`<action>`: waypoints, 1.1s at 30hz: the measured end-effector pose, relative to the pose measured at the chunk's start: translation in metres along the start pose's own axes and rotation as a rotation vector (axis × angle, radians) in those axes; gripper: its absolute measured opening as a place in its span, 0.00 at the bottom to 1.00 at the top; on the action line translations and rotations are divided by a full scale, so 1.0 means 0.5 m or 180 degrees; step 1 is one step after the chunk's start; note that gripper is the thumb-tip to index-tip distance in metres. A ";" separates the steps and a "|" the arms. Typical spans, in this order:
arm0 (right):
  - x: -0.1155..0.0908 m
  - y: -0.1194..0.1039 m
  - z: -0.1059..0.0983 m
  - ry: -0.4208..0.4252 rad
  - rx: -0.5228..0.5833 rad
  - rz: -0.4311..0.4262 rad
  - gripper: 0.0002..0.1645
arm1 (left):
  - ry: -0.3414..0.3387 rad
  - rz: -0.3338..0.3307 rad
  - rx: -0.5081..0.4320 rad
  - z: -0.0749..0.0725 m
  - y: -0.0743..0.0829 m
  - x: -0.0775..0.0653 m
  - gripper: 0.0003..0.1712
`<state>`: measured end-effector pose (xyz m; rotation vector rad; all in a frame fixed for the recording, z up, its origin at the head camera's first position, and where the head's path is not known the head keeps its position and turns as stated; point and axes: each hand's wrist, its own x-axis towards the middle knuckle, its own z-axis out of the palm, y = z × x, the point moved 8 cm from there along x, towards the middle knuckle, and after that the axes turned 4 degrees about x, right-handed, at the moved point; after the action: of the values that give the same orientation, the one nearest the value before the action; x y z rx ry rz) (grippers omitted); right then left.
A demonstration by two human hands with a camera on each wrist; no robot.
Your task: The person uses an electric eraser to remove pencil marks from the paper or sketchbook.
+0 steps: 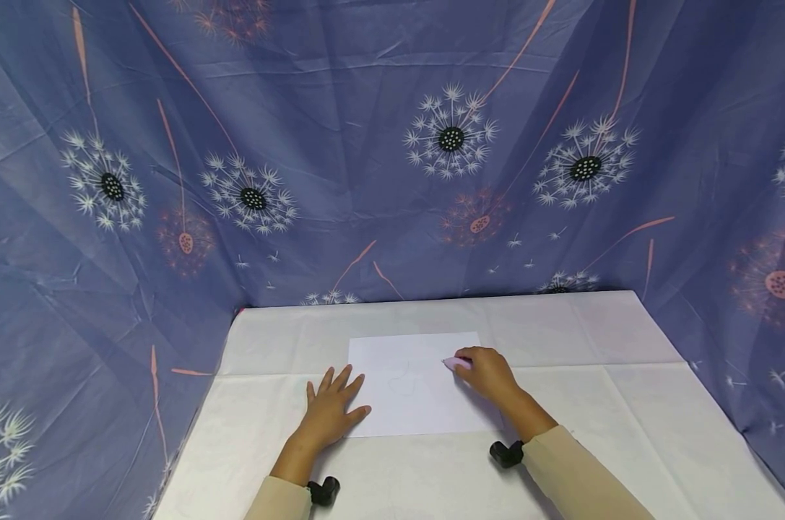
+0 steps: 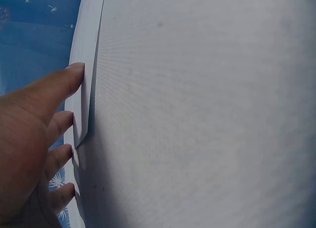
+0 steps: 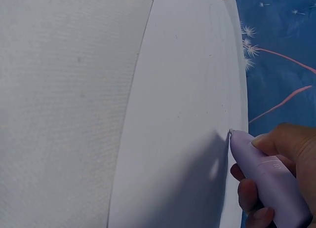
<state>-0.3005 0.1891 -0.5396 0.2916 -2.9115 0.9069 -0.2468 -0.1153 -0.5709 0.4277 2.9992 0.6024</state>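
A white sheet of paper point(image 1: 424, 412) lies on the white-covered table, with faint lines of a rounded shape near its middle. My left hand point(image 1: 330, 415) rests spread at the sheet's left edge, thumb and some fingertips on the paper; the left wrist view shows its thumb point(image 2: 69, 82) at the paper's edge point(image 2: 85, 109). Over the sheet's right part, my right hand point(image 1: 489, 372) grips a chunky lavender pen-shaped tool point(image 3: 269, 178) with a small pointed tip. The tip faces left in the head view. Whether it touches the paper I cannot tell.
A white cloth with fold creases covers the table point(image 1: 580, 433). Behind and at the sides hangs a blue curtain point(image 1: 353, 144) with a dandelion print. Black wrist devices point(image 1: 508, 455) sit at both sleeve cuffs.
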 end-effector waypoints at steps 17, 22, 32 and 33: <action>-0.012 0.001 -0.008 -0.0034 -0.0033 0.0068 0.11 | 0.0003 -0.0025 -0.0027 -0.003 0.000 -0.001 0.38; -0.014 0.003 -0.008 -0.0058 -0.0041 0.0090 0.11 | 0.0003 -0.0013 0.0008 -0.005 0.001 -0.002 0.38; -0.009 -0.001 -0.003 -0.0044 -0.0046 0.0064 0.11 | -0.0004 0.0005 -0.0025 -0.005 0.005 -0.002 0.38; -0.008 -0.001 -0.003 -0.0041 -0.0040 0.0055 0.11 | -0.0022 -0.0006 -0.0019 -0.004 0.005 -0.002 0.38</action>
<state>-0.2963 0.1901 -0.5386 0.2726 -2.9347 0.8920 -0.2455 -0.1143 -0.5681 0.4256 2.9902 0.6083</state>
